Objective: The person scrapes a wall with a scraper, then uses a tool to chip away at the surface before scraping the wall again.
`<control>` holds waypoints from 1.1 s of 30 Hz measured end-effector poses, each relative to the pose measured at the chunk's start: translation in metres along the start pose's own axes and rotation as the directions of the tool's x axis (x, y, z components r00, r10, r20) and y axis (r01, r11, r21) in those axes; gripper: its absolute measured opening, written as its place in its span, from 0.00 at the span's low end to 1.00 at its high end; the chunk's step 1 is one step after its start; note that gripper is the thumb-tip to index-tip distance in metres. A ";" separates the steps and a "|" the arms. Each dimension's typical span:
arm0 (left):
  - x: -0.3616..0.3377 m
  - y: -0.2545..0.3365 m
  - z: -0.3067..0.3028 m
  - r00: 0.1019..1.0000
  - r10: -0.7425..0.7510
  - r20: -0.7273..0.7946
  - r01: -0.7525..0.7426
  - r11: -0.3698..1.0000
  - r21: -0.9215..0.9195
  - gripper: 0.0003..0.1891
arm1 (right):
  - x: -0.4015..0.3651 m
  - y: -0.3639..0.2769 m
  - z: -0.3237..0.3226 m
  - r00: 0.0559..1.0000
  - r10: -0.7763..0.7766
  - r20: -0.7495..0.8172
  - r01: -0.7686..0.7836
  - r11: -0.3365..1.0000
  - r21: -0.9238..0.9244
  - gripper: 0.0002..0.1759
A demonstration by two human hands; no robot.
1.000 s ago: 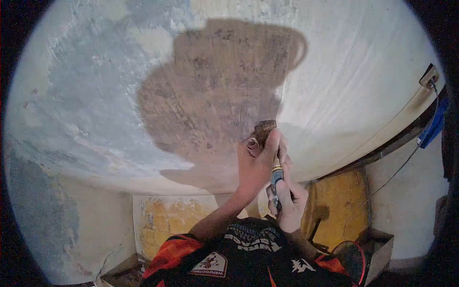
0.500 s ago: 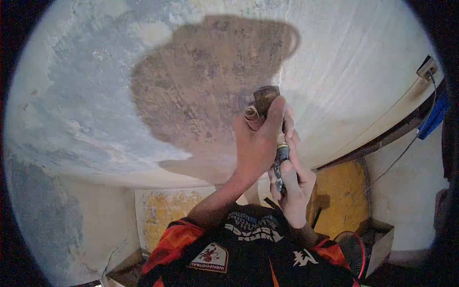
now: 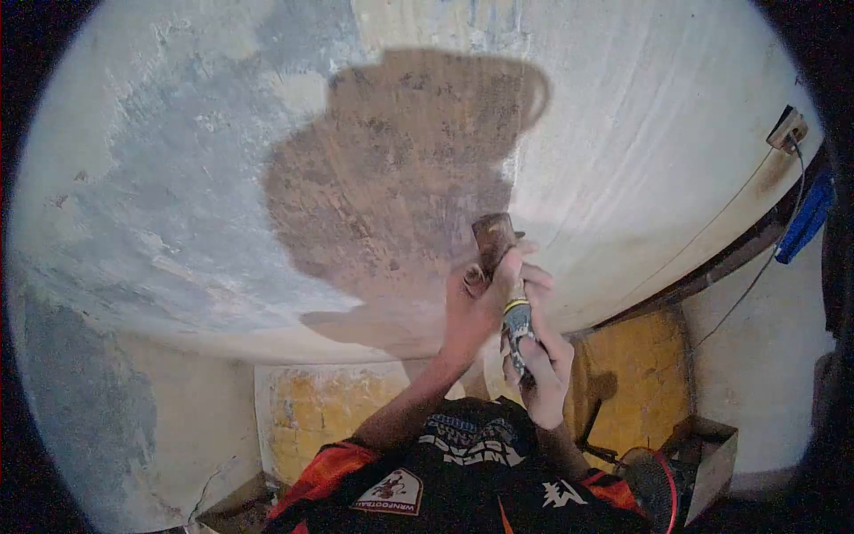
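Observation:
My right hand [image 3: 547,360] is closed round the paint-stained dark handle of a scraper [image 3: 517,327], which has a yellow band near its top. My left hand [image 3: 471,311] is closed at the scraper's front end, just above the right hand. From its fingers a flat brown piece [image 3: 494,238] sticks up against the wall, and a curled brown end [image 3: 475,279] shows beside it. The fingers hide the join between handle and flat piece. Patchy grey and white paint covers the wall [image 3: 196,169], with my shadow falling across it.
A socket [image 3: 787,131] with a cable is on the wall at right, near a blue cloth [image 3: 805,218]. Below stand a yellow, flaking surface [image 3: 636,374], an open box [image 3: 712,454] and a dark round object with a red rim [image 3: 654,489].
Both hands and the scraper have moved down the wall, toward my body. The flat brown piece now shows more above my left fingers. The view has tilted slightly.

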State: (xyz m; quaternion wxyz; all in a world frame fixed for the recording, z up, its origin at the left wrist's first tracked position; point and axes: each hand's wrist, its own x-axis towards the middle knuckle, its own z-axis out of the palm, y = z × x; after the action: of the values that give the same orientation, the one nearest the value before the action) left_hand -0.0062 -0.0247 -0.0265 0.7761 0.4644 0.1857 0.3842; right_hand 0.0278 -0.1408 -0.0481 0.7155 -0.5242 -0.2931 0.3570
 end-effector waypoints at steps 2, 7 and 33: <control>-0.002 -0.006 -0.006 1.000 -0.008 0.012 0.008 1.000 0.001 0.16 | -0.003 0.019 -0.002 0.999 -0.034 0.025 0.034 0.999 0.020 0.32; 0.000 -0.010 -0.008 0.999 0.036 0.015 -0.037 0.996 0.083 0.15 | 0.001 0.021 -0.001 0.998 -0.057 -0.034 0.056 0.998 -0.012 0.33; 0.003 0.010 0.009 0.997 0.070 -0.027 -0.067 0.992 0.105 0.12 | -0.004 -0.019 0.010 0.994 0.085 -0.068 -0.078 0.992 0.100 0.27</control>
State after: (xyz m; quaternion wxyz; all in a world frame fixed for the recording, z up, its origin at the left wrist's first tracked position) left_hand -0.0028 -0.0252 -0.0130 0.7343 0.5042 0.2011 0.4075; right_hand 0.0214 -0.1427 -0.0269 0.7352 -0.5125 -0.2280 0.3806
